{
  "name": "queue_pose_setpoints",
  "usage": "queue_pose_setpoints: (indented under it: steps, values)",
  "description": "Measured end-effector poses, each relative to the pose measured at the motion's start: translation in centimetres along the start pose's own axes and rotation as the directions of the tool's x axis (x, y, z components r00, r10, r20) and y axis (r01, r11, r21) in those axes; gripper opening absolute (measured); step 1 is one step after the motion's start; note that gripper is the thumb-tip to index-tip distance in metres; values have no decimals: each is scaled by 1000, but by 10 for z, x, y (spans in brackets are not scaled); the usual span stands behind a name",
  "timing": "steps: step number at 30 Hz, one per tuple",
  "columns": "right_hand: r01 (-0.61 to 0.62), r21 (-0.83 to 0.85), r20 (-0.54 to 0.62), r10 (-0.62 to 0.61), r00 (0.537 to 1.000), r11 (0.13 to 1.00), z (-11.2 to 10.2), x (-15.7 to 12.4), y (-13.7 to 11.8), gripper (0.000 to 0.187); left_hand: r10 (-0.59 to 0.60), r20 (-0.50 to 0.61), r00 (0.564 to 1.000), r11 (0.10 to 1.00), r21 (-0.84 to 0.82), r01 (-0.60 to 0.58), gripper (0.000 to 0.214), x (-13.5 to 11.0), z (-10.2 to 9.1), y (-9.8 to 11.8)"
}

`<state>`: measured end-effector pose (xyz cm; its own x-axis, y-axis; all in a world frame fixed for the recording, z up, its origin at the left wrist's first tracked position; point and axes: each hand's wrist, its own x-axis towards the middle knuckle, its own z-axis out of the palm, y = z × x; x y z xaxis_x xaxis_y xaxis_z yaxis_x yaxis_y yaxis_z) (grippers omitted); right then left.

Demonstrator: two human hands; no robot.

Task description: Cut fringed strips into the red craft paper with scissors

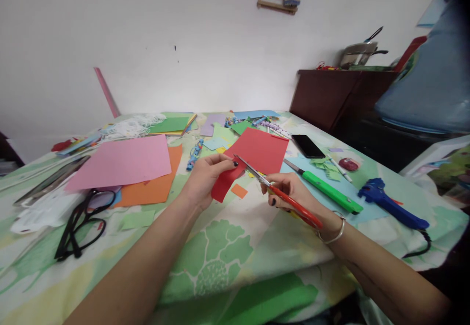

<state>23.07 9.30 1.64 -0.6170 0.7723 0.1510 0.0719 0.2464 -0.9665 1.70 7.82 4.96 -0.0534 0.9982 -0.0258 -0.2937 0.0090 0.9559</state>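
Note:
My left hand (205,175) pinches the near corner of a red paper sheet (259,151) and holds it above the table. My right hand (292,193) grips red-handled scissors (282,195), fingers through the loops. The metal blades are parted around the red sheet's edge, close to my left thumb. A small orange paper scrap (239,191) lies on the cloth just below the sheet.
A pink sheet (123,161) over an orange sheet (154,188) lies at left, with black glasses (82,222) nearer. A green utility knife (328,192), black phone (307,146) and blue glue gun (391,202) lie right. Paper scraps crowd the far side. A dark cabinet (323,95) stands beyond.

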Motion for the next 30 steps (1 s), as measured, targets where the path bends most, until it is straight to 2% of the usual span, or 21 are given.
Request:
queue_pose_setpoints:
  steps: [14, 23, 30]
  values:
    - [24, 42, 67, -27, 997, 999, -5, -2, 0, 51, 28, 38, 999, 993, -118, -23, 12, -1, 5, 1]
    - [26, 45, 66, -29, 997, 999, -5, -2, -1, 50, 35, 14, 999, 992, -125, -33, 13, -2, 5, 1]
    - [13, 41, 49, -15, 999, 999, -2, -2, -3, 38, 24, 5, 1000, 994, -106, -24, 12, -1, 5, 1]
